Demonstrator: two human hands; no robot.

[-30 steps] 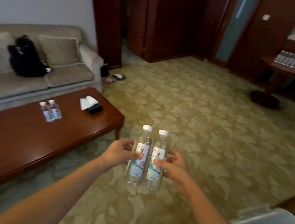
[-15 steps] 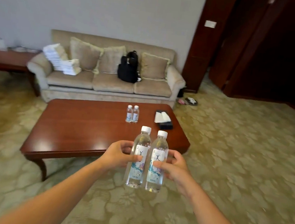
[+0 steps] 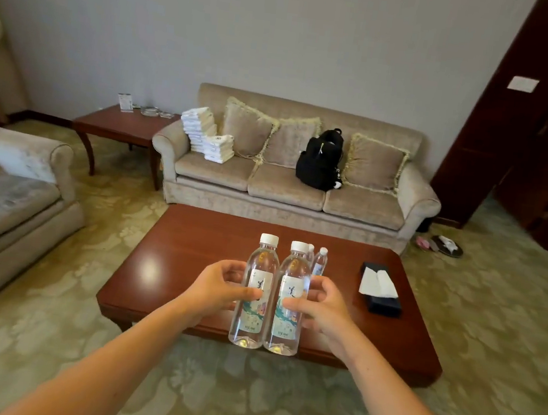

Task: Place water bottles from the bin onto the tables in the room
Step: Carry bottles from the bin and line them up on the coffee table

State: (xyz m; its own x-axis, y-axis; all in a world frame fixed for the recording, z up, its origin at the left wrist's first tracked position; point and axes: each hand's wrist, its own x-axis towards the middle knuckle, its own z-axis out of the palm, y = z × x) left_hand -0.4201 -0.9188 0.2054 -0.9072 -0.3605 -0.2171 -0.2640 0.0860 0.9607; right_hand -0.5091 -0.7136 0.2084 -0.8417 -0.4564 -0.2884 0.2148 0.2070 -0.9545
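Right now the left-hand grip (image 3: pixel 221 287) is curled round one upright water bottle (image 3: pixel 260 261), and the right-hand grip (image 3: pixel 324 306) is curled round a second bottle (image 3: pixel 295 272). The two bottles touch side by side, held in the air before the desk (image 3: pixel 187 258). Behind them two more bottles (image 3: pixel 320 261) stand on the desk, with a tissue box (image 3: pixel 380 292) to their right.

The left hand (image 3: pixel 221 287) grips the left bottle (image 3: pixel 250 321) and the right hand (image 3: pixel 327 308) grips the right bottle (image 3: pixel 285 326), upright and touching (white caps up), over the counter (image 3: pixel 184 255). Two small bottles (image 3: pixel 320 261) stand farther back; a tissue box (image 3: pixel 380 296) lies right.
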